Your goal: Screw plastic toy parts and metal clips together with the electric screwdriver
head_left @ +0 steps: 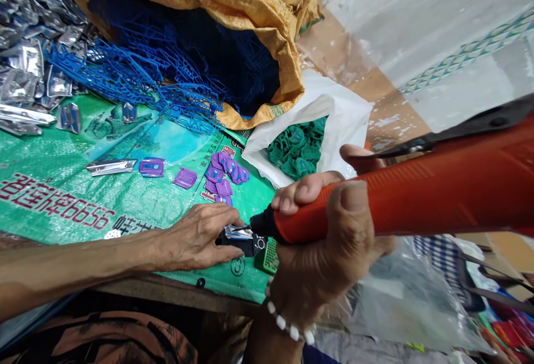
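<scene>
My right hand (329, 241) is wrapped around a red electric screwdriver (417, 191), whose black tip points left onto a small black and silver part (242, 237). My left hand (196, 236) lies flat on the green woven mat (62, 175) and pinches that part between thumb and fingers, holding it down. A small green gridded tray (270, 257) sits just below the screwdriver tip, partly hidden by my right hand.
Purple plastic pieces (223, 172) lie scattered on the mat. A white bag of green pieces (298, 149) stands behind. A yellow sack spills blue plastic frames (158, 69) at the back. Silver foil pieces (29, 58) pile at far left. Clear plastic bags (409, 297) hang right.
</scene>
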Demonstrator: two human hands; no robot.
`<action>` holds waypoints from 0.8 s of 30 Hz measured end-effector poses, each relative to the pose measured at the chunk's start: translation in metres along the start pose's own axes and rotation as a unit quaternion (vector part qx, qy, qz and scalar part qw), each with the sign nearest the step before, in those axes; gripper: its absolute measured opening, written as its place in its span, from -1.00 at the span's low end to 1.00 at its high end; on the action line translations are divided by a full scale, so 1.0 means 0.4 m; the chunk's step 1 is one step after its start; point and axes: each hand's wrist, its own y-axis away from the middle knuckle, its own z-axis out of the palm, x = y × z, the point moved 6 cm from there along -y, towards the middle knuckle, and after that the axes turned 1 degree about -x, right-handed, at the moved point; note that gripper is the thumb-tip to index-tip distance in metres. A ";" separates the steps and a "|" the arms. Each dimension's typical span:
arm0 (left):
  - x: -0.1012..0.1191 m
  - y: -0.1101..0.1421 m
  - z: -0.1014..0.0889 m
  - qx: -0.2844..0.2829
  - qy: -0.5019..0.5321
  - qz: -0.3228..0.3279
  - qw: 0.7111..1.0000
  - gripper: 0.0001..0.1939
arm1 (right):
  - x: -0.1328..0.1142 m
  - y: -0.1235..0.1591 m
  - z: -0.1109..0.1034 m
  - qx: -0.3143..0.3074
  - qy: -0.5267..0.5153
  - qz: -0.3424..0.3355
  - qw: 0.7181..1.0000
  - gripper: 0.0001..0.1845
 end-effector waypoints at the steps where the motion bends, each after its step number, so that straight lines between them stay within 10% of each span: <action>1: -0.001 0.000 0.001 -0.002 0.002 0.000 1.000 -0.72 | 0.002 0.001 0.000 -0.001 0.001 -0.001 1.000 -0.69; 24: 0.011 -0.011 -0.010 -0.004 0.028 -0.001 1.000 -0.73 | 0.013 0.006 0.004 -0.047 -0.015 0.018 0.999 -0.74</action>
